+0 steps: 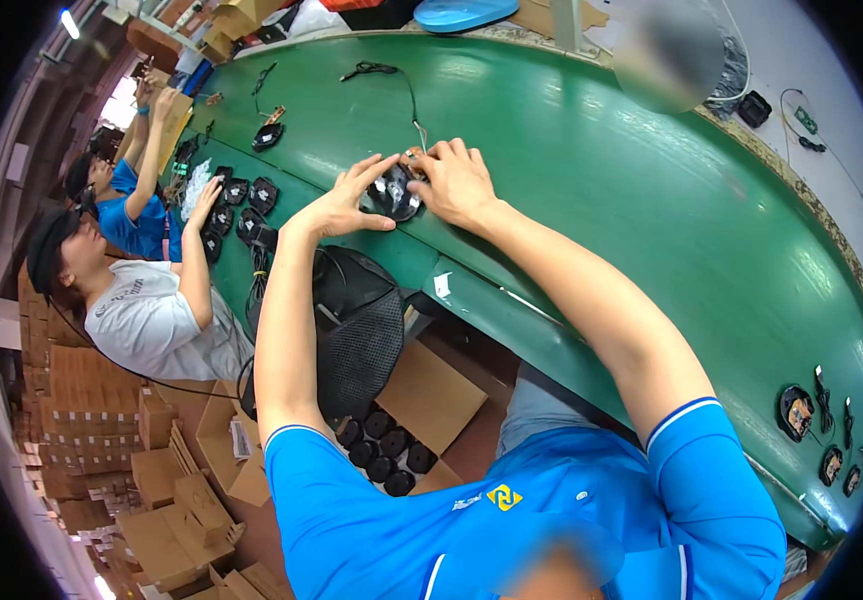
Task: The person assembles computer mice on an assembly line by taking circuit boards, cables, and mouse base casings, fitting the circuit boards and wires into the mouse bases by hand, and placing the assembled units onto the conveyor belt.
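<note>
A black round plastic housing [392,194] with a shiny inside lies on the green work surface in front of me. My left hand [346,203] grips its left side, with the thumb at the near edge and the fingers at the far edge. At the housing's upper right, my right hand [458,185] pinches a small copper-coloured circuit board [412,157], its thumb reaching over the housing. A thin black cable [412,95] runs from the board away across the surface to a coiled end. The fingertips partly hide the board.
The green conveyor belt [591,200] curves to the right, where opened black units [796,412] with cables lie. Another black unit [267,136] sits ahead to the left. Two people work at left beside several black housings [236,190]. A black mesh chair [356,330] and cardboard boxes [431,390] stand below.
</note>
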The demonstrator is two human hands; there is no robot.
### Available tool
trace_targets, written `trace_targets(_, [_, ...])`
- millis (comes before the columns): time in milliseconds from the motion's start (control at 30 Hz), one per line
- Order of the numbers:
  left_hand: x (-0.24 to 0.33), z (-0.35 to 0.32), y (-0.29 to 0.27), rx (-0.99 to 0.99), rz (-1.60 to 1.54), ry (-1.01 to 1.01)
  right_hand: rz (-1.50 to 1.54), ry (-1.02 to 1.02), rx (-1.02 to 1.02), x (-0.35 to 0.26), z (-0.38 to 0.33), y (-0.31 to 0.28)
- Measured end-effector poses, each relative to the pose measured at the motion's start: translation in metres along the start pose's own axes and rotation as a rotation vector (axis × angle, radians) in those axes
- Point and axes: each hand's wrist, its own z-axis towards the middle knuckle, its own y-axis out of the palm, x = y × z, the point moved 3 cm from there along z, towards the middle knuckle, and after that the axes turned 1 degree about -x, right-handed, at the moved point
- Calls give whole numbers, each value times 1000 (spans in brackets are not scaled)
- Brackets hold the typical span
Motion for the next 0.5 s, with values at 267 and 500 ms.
trace_targets(267, [3, 15, 4, 45, 17, 57, -14, -86, 142, 41, -20, -18])
trace_targets(500, [86, 19, 46, 147, -22, 114, -133, -1, 163, 121, -100, -117])
